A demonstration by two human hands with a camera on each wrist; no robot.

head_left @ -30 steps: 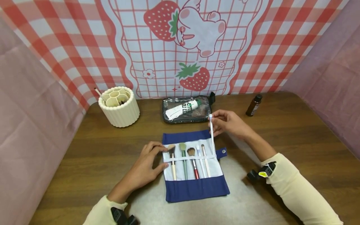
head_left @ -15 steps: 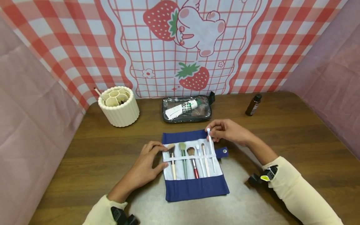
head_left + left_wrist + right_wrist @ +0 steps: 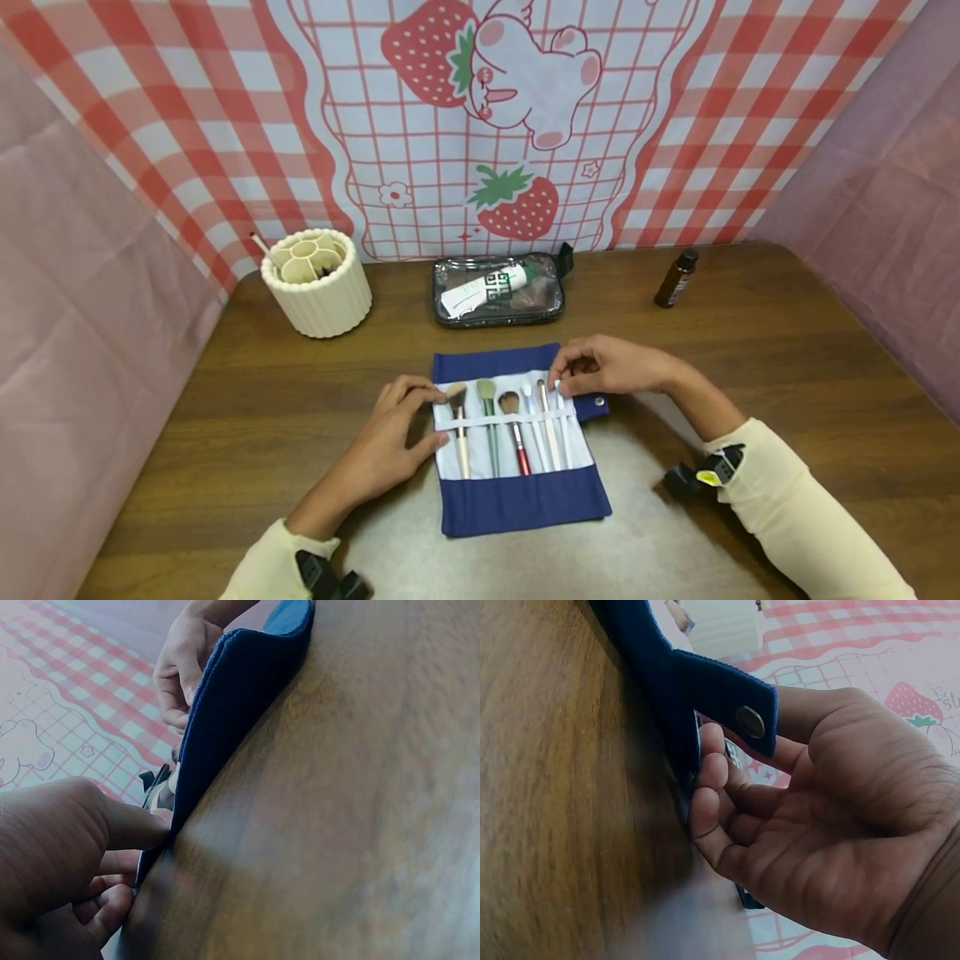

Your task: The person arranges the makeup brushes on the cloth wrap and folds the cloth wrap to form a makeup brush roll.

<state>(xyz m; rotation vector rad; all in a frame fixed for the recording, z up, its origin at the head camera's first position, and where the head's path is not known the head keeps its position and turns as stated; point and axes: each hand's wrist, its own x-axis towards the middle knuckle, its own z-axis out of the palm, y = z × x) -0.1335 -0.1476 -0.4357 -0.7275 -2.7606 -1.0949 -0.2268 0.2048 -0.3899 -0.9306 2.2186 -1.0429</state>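
A navy makeup brush roll (image 3: 525, 504) with a pale lining lies unfolded in the middle of the table, a white elastic band running across it. Several makeup brushes sit under the band, among them a green brush (image 3: 491, 433) and a red-handled brush (image 3: 521, 446). My right hand (image 3: 611, 367) pinches the top of a slim white brush (image 3: 564, 437), the rightmost one, whose handle passes under the band. At the roll's left edge, my left hand (image 3: 390, 433) rests with thumb and index fingertips on the fabric. The snap tab (image 3: 292, 615) side rises at the far end in the left wrist view.
Behind the roll lies a clear black-edged pouch (image 3: 498, 292) with a white tube inside. A cream ribbed holder (image 3: 318, 296) stands at the back left, a small dark bottle (image 3: 677, 279) at the back right. A checked strawberry cloth (image 3: 517, 200) hangs behind.
My right hand has come down toward the roll, sliding the white brush lower under the elastic band until it lies alongside the others. The left hand has stayed in place.
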